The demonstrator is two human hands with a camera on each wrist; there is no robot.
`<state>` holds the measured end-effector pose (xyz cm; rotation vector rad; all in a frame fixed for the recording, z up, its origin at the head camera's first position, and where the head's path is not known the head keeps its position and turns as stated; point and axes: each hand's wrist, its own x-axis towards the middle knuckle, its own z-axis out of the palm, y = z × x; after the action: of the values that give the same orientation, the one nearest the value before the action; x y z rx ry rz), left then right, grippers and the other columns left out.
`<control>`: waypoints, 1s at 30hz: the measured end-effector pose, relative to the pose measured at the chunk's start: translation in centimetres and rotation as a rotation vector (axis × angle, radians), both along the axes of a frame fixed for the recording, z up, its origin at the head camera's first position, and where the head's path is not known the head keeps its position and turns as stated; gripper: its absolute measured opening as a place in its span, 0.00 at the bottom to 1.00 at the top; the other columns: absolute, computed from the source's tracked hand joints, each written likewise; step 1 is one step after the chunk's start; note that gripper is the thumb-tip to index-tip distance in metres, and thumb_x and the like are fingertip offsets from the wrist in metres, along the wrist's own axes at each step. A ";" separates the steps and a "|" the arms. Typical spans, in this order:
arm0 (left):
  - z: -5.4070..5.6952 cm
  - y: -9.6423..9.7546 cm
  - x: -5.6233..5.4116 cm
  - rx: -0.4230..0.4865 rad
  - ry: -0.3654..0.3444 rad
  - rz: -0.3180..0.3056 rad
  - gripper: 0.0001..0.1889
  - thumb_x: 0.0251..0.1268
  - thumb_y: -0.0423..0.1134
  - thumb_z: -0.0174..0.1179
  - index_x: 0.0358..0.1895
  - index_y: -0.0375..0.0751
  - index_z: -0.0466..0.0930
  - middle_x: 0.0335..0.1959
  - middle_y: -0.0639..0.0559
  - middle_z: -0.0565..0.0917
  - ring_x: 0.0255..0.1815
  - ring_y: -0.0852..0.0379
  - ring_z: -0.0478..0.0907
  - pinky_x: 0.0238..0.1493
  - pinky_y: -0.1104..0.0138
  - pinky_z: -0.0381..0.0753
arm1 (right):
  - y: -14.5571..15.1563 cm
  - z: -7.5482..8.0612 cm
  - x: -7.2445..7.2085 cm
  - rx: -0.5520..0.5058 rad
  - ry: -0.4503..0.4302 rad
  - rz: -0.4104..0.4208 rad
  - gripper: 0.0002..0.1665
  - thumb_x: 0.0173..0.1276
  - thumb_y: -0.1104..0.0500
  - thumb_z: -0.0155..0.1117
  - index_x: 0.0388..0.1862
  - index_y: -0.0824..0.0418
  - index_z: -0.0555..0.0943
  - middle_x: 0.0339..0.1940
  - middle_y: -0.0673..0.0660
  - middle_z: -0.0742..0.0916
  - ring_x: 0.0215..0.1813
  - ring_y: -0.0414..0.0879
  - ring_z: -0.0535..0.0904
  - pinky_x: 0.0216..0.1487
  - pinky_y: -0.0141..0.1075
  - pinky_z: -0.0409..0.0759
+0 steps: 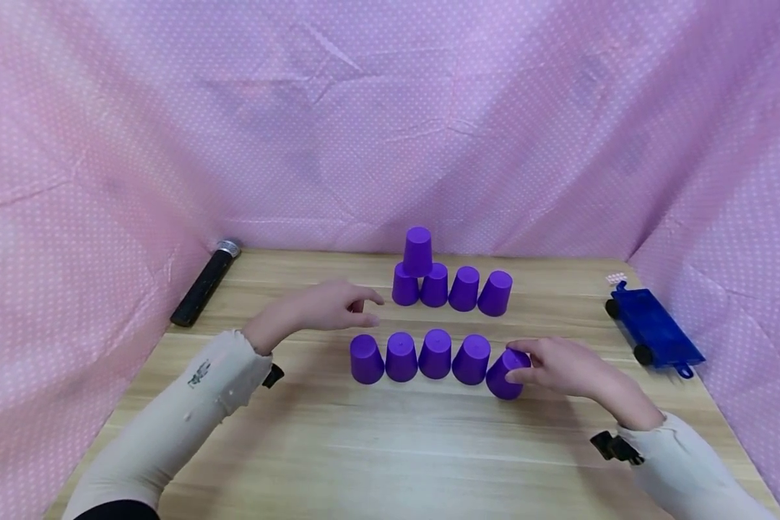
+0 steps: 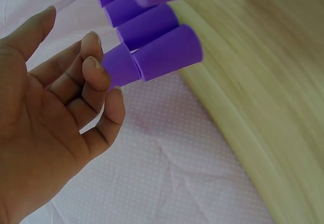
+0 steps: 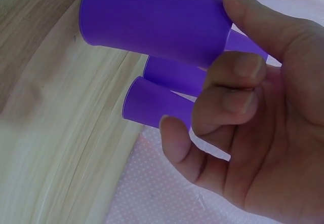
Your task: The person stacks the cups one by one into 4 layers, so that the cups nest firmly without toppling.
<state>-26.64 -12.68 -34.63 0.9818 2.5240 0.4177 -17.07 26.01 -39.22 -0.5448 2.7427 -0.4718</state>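
Note:
At the right end of the front row, my right hand point(image 1: 562, 367) pinches a purple cup point(image 1: 502, 383) near its top, between thumb and fingers. The same cup point(image 3: 152, 21) fills the upper part of the right wrist view. My left hand point(image 1: 328, 307) holds nothing, its fingers loosely bent, left of the back row and above the front row's left cup point(image 1: 367, 360). Several upside-down purple cups make up the front row. Behind it stands a back row, with one cup point(image 1: 418, 251) resting across its two left cups, the leftmost being a cup point(image 1: 404, 287).
A black microphone point(image 1: 204, 285) lies at the table's left back. On the right is a blue toy cart point(image 1: 659, 328) with black wheels, a small pinkish item point(image 1: 615, 278) behind it. Pink dotted cloth point(image 1: 390, 144) encloses the wooden table point(image 1: 377, 462) at the back and sides.

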 end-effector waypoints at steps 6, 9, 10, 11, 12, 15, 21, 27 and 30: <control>-1.1 -0.9 1.3 -0.010 0.000 -0.018 0.27 0.70 0.58 0.58 0.66 0.49 0.76 0.31 0.59 0.81 0.31 0.63 0.76 0.35 0.66 0.76 | 0.0 0.1 0.5 0.018 0.065 0.032 0.34 0.65 0.40 0.68 0.61 0.61 0.80 0.24 0.43 0.79 0.29 0.38 0.71 0.30 0.36 0.69; -1.4 -1.2 1.8 0.007 0.000 -0.015 0.29 0.69 0.60 0.59 0.66 0.48 0.76 0.31 0.59 0.81 0.30 0.63 0.75 0.35 0.66 0.75 | 0.1 0.4 0.8 0.041 0.084 0.031 0.34 0.66 0.40 0.67 0.61 0.62 0.80 0.24 0.43 0.79 0.28 0.38 0.71 0.31 0.35 0.70; -1.6 -1.3 2.0 0.011 0.006 -0.011 0.29 0.69 0.61 0.59 0.66 0.49 0.76 0.30 0.60 0.81 0.30 0.63 0.75 0.35 0.66 0.75 | 0.2 0.6 0.9 0.044 0.087 0.028 0.34 0.66 0.41 0.67 0.62 0.62 0.80 0.24 0.43 0.79 0.28 0.38 0.71 0.30 0.35 0.70; -1.7 -1.4 2.1 0.017 0.009 -0.005 0.29 0.68 0.61 0.59 0.66 0.49 0.76 0.29 0.60 0.81 0.29 0.64 0.75 0.35 0.66 0.75 | 0.2 0.8 0.9 0.050 0.101 0.029 0.34 0.66 0.41 0.67 0.62 0.62 0.80 0.23 0.43 0.79 0.27 0.38 0.71 0.29 0.35 0.69; -1.8 -1.5 2.3 0.023 0.011 0.000 0.29 0.68 0.61 0.59 0.66 0.49 0.76 0.29 0.60 0.80 0.29 0.64 0.75 0.34 0.66 0.75 | 0.4 1.0 0.9 0.058 0.120 0.031 0.34 0.66 0.41 0.67 0.61 0.62 0.80 0.23 0.43 0.78 0.27 0.38 0.71 0.29 0.35 0.69; -2.0 -1.9 2.7 0.028 0.013 0.021 0.30 0.67 0.62 0.60 0.66 0.49 0.76 0.28 0.61 0.80 0.28 0.64 0.74 0.33 0.67 0.75 | 0.8 2.1 0.8 0.075 0.178 0.022 0.31 0.67 0.40 0.66 0.58 0.59 0.81 0.20 0.43 0.75 0.24 0.37 0.69 0.24 0.34 0.65; -2.3 -2.2 3.2 0.009 -0.004 0.025 0.34 0.63 0.61 0.64 0.67 0.47 0.75 0.28 0.61 0.79 0.27 0.64 0.73 0.32 0.67 0.74 | 1.8 5.2 -0.4 0.093 0.269 -0.008 0.23 0.67 0.36 0.65 0.48 0.52 0.82 0.19 0.43 0.74 0.22 0.38 0.68 0.23 0.35 0.63; -2.7 -2.3 3.4 0.005 -0.019 0.029 0.35 0.60 0.61 0.67 0.68 0.47 0.75 0.28 0.61 0.79 0.28 0.64 0.74 0.32 0.67 0.74 | 2.5 8.7 -2.3 0.132 0.331 -0.008 0.21 0.68 0.35 0.63 0.42 0.50 0.81 0.20 0.44 0.75 0.23 0.40 0.69 0.25 0.36 0.65; -3.0 -2.2 3.4 0.002 -0.027 0.033 0.35 0.59 0.60 0.68 0.67 0.48 0.75 0.28 0.61 0.80 0.28 0.64 0.74 0.33 0.67 0.74 | 2.5 9.9 -3.4 0.168 0.321 -0.026 0.23 0.68 0.33 0.62 0.42 0.50 0.81 0.22 0.45 0.77 0.25 0.41 0.71 0.26 0.38 0.66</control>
<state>-23.20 -14.93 -37.65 0.9297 2.5191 0.4406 -20.45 28.48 -29.28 -0.5864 3.0601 -0.1676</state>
